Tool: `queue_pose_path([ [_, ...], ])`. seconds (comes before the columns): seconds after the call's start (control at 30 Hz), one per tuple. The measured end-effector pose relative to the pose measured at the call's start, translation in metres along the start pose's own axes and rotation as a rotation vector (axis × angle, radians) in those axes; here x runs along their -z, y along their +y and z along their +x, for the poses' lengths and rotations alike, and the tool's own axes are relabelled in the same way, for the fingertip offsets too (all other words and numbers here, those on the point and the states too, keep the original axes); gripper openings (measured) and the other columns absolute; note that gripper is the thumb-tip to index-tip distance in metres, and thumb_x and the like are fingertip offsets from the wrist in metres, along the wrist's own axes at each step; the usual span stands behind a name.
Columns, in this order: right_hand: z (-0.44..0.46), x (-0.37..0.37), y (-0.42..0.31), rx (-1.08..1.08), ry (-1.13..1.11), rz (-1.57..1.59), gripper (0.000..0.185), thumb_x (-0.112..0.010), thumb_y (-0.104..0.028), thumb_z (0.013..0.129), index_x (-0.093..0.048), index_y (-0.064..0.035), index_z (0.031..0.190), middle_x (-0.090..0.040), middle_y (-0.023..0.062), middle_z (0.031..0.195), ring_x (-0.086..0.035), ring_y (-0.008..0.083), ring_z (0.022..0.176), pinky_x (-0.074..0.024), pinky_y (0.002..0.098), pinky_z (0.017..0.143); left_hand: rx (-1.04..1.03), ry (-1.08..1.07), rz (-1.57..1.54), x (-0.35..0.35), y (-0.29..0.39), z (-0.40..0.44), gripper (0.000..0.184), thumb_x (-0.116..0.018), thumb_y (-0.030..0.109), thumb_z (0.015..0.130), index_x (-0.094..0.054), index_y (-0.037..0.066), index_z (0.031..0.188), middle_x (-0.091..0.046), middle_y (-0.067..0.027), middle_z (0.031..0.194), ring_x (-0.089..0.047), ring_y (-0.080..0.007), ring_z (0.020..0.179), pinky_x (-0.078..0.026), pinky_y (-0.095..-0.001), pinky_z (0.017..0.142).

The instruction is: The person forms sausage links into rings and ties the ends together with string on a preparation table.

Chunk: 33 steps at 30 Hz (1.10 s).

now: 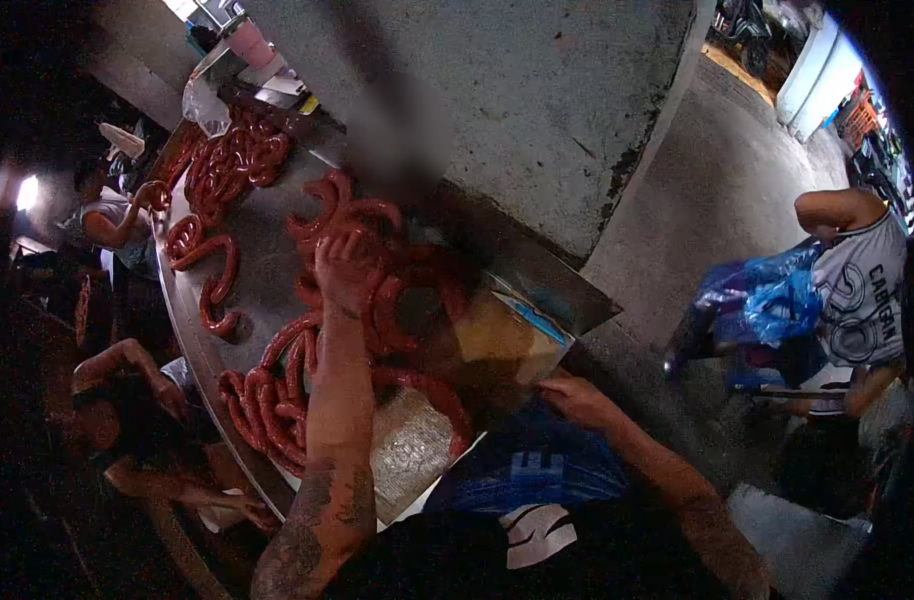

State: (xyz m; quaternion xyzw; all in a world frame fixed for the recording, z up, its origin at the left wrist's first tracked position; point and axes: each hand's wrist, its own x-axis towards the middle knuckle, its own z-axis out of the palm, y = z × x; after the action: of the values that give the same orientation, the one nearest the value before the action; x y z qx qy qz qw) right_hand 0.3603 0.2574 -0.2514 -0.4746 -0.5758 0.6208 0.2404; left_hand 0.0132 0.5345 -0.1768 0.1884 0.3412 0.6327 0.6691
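My left hand (342,262) reaches up over the metal table (267,200), its fingers curled on the red sausages (377,215) heaped there. More linked sausages (277,405) lie beside my left forearm, and one long curved length rests on a pale textured sheet (412,445). My right hand (575,398) is closed at the near corner of a tan box (492,345) with a blue strip along its edge; its fingertips are partly hidden. Dark shadow and blur cover the sausages between my hands.
A second sausage pile (232,160) and a plastic bag (207,105) are at the far end. Two people (117,215) (167,480) are beyond the table's left edge. On the right, a person (862,290) is near blue plastic bags (777,295). A concrete block (517,110) stands ahead.
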Motion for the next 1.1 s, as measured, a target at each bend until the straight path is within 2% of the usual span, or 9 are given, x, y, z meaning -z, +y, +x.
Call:
queue_pose_path([
  [0.2, 0.053, -0.006, -0.105, 0.126, -0.36, -0.461, 0.025, -0.051, -0.022, 0.09, -0.059, -0.0038, 0.104, -0.062, 0.0182, 0.094, -0.061, 0.0332, 0.087, -0.0487, 0.0426, 0.077, 0.37, -0.996, 1.004, -0.046, -0.06, -0.158, 0.041, -0.063, 0.018, 0.088, -0.054, 0.0, 0.123, -0.06, -0.0072, 0.117, -0.054, -0.0188, 0.111, -0.041, -0.0317, 0.096],
  [0.3, 0.103, -0.003, -0.128, 0.081, -0.365, -0.342, 0.022, -0.05, -0.022, 0.09, -0.061, -0.0025, 0.095, -0.063, 0.0162, 0.087, -0.062, 0.0291, 0.08, -0.049, 0.0419, 0.073, 0.372, -0.554, 1.178, -0.003, -0.052, -0.172, 0.039, -0.064, 0.02, 0.087, -0.057, 0.001, 0.12, -0.064, -0.0112, 0.111, -0.058, -0.0198, 0.105, -0.045, -0.0305, 0.09],
  [0.37, 0.168, 0.002, -0.093, 0.159, -0.433, -0.508, 0.029, -0.049, -0.023, 0.092, -0.056, -0.0045, 0.113, -0.062, 0.0107, 0.1, -0.061, 0.0209, 0.086, -0.0492, 0.0345, 0.077, -0.188, -0.156, 1.348, 0.045, -0.031, -0.181, 0.033, -0.064, 0.018, 0.086, -0.06, 0.0, 0.114, -0.065, -0.0146, 0.103, -0.062, -0.0201, 0.095, -0.047, -0.031, 0.084],
  [0.47, 0.18, 0.001, -0.113, 0.329, 0.257, -1.5, 0.042, -0.053, -0.034, 0.09, -0.055, -0.0007, 0.116, -0.062, 0.02, 0.102, -0.058, 0.0338, 0.099, -0.0461, 0.0435, 0.086, -0.529, 0.106, 1.759, 0.14, 0.015, -0.202, 0.028, -0.063, 0.017, 0.086, -0.061, -0.001, 0.106, -0.066, -0.0158, 0.099, -0.063, -0.0204, 0.091, -0.049, -0.0321, 0.079],
  [0.6, 0.188, -0.019, -0.149, 0.018, 0.164, -1.499, 0.049, -0.059, -0.044, 0.084, -0.063, 0.001, 0.103, -0.065, 0.0195, 0.085, -0.063, 0.0331, 0.079, -0.0508, 0.0437, 0.074, -0.096, 0.483, 1.236, 0.239, 0.039, -0.239, 0.031, -0.061, 0.032, 0.087, -0.066, 0.004, 0.1, -0.068, -0.0119, 0.09, -0.065, -0.0199, 0.083, -0.049, -0.0354, 0.076],
  [0.7, 0.165, -0.037, -0.168, -0.281, 0.055, -1.372, 0.048, -0.05, -0.043, 0.091, -0.066, 0.0018, 0.098, -0.063, 0.0195, 0.089, -0.059, 0.0348, 0.091, -0.0462, 0.0452, 0.083, 0.115, 0.421, 1.274, 0.199, 0.045, -0.243, 0.034, -0.063, 0.033, 0.084, -0.066, 0.003, 0.1, -0.068, -0.0131, 0.089, -0.065, -0.0236, 0.085, -0.049, -0.0371, 0.076],
  [0.8, 0.162, -0.032, -0.119, 0.347, 0.265, -1.249, 0.052, -0.049, -0.046, 0.092, -0.066, 0.0004, 0.078, -0.059, 0.0134, 0.066, -0.061, 0.0272, 0.07, -0.0488, 0.0416, 0.069, -0.111, 0.186, 1.24, 0.237, 0.007, -0.212, 0.042, -0.062, 0.035, 0.085, -0.061, 0.0, 0.108, -0.067, -0.0156, 0.095, -0.063, -0.0313, 0.087, -0.049, -0.0402, 0.073],
  [0.97, 0.138, -0.15, -0.131, -0.37, -0.281, 0.069, 0.062, -0.042, -0.061, 0.09, -0.068, -0.0041, 0.087, -0.057, 0.0012, 0.061, -0.053, 0.0131, 0.054, -0.045, 0.0289, 0.056, 0.452, 0.024, 0.254, 0.181, 0.043, -0.231, 0.036, -0.055, 0.031, 0.092, -0.052, 0.002, 0.114, -0.062, -0.0104, 0.083, -0.061, -0.0211, 0.071, -0.049, -0.033, 0.061],
  [1.1, 0.165, -0.243, -0.112, -0.443, 0.047, 0.646, 0.059, -0.048, -0.059, 0.088, -0.056, -0.004, 0.108, -0.06, 0.0068, 0.079, -0.057, 0.0203, 0.069, -0.0485, 0.0399, 0.069, 0.418, -0.37, 0.808, 0.134, 0.069, -0.307, 0.055, -0.048, 0.045, 0.094, -0.039, 0.003, 0.127, -0.061, -0.01, 0.08, -0.061, -0.0228, 0.07, -0.05, -0.0351, 0.061],
])
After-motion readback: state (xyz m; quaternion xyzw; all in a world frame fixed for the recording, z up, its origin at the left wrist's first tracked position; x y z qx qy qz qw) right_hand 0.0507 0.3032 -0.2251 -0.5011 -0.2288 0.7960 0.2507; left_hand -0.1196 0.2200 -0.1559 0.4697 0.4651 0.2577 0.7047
